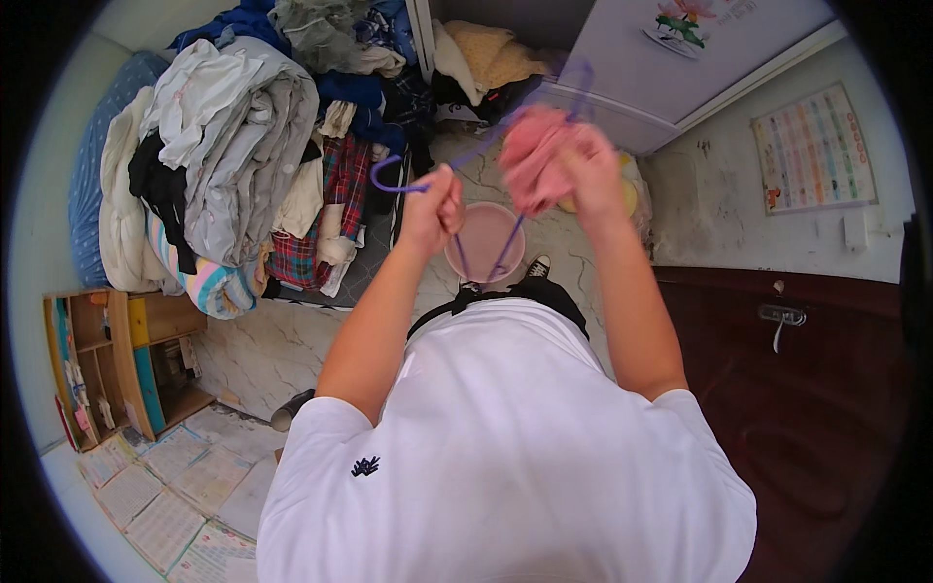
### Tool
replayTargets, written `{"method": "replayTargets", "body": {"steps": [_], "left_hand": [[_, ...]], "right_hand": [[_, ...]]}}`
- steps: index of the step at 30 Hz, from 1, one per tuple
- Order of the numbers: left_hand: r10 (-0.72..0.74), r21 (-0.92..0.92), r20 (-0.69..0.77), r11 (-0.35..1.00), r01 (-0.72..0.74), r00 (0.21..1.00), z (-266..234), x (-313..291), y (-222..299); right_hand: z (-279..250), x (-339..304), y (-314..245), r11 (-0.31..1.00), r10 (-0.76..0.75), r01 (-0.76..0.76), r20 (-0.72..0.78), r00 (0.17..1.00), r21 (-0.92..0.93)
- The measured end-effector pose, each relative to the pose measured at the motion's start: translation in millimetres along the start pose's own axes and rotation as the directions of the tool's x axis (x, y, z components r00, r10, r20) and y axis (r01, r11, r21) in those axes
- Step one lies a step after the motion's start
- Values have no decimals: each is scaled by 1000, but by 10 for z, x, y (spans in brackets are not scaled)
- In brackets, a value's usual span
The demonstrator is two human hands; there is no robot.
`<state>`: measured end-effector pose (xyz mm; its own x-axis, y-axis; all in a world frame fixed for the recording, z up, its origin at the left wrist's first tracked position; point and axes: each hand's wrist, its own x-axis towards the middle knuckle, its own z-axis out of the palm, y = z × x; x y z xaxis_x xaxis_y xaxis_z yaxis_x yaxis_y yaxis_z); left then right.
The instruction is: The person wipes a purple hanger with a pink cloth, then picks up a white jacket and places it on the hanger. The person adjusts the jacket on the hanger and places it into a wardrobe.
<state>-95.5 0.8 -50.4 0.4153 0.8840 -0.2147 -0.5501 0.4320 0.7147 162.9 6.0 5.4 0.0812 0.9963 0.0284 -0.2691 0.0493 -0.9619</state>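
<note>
The floor (569, 282) here is pale and stone-patterned, with darker veins running through it, and a round pink basin (483, 231) sits on it, just beside a dark sneaker (540, 262) with a white toe. Over on the left I see a bed (377, 251) with a dark grey cover, heaped with crumpled grey cloth (238, 165), red plaid fabric (294, 258), a striped, rolled bundle (225, 291) and, along the outer edge, a dotted blue quilt (89, 204). Beside it, a wooden shelf unit (120, 355) holds thin items too small to make out.

Illumination is bright and diffuse; shadows are soft. Motion blur smears the crumpled pink cloth (533, 160). Fisheye distortion curves outer edges; black vignetting fills the corners.
</note>
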Motion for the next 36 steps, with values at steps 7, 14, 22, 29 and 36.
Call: {"method": "replayTargets", "body": {"steps": [7, 14, 22, 29, 36], "left_hand": [[113, -177, -114, 975, -132, 987, 122, -118, -16], [301, -343, -109, 883, -320, 947, 280, -13, 652], [-139, -87, 102, 985, 148, 985, -530, -330, 994], [-287, 583, 89, 791, 184, 954, 107, -550, 876], [-133, 536, -41, 834, 134, 990, 58, -631, 647]], "right_hand": [[133, -26, 47, 997, 73, -74, 98, 993, 8], [342, -661, 559, 933, 320, -267, 219, 922, -242], [-177, -369, -318, 890, 285, -123, 326, 902, -438], [-177, -323, -668, 585, 201, 286, 478, 855, -759], [-279, -246, -750, 573, 237, 288, 492, 838, -767]]}}
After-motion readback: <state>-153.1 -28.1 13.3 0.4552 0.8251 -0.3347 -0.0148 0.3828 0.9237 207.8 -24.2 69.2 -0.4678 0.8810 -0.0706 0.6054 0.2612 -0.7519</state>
